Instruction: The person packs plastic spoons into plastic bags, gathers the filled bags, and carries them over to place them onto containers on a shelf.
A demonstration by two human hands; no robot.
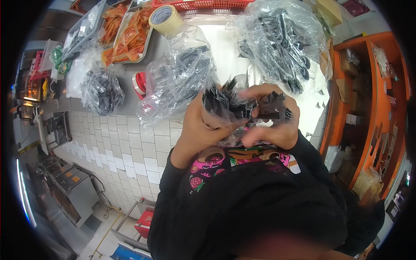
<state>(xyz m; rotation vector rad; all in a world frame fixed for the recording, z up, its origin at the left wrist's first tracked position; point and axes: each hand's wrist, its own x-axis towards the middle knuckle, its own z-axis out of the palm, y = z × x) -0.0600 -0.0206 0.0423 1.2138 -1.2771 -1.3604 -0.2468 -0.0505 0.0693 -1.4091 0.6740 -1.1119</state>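
My left hand (206, 123) is wrapped round a bundle of black plastic cutlery in clear wrappers (223, 102), held upright in front of my chest. My right hand (279, 123) grips more wrapped black cutlery (274, 106), lying sideways; fork-like tines show at its right end. The fingertips of the right hand come close to the left bundle, and slight blur hides exactly where they touch. Just beyond my hands, on the table, a clear bag of black pieces (188, 71) lies to the left. A larger clear bag of black cutlery (284, 43) lies to the right.
Trays of orange packets (130, 37), a tape roll (166, 21) and a red tape dispenser (139, 84) stand on the table's left part. Another bag of black items (103, 91) sits near its edge. A red basket (203, 4) is behind, orange shelving (364, 108) at right.
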